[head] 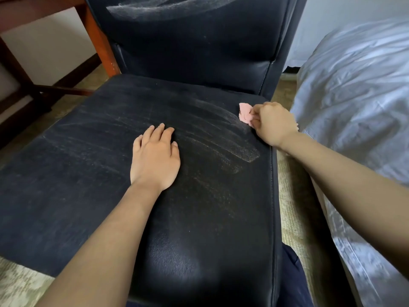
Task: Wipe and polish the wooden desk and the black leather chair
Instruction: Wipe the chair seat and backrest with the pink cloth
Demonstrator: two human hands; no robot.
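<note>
1. We are resting our left hand point(155, 160) flat on the middle of the seat, fingers straight and close together, holding nothing.
2. We are curling our right hand point(273, 125) round a small pink cloth point(245, 113), pinching it down against the far right corner of the seat, close to the edge.
3. The black leather chair point(84, 185) is standing directly in front of us, its seat filling most of the view and its backrest point(199, 47) rising behind.
4. Pale curved streaks point(221, 138) are showing across the seat between our two hands, and a similar hazy patch is showing high on the backrest.
5. The wooden bench point(97, 38) is standing at the upper left, one reddish leg just beside the backrest.
6. A bed point(354, 96) with a white sheet is lying to the right of the chair, with a strip of patterned carpet point(292, 196) between them.
</note>
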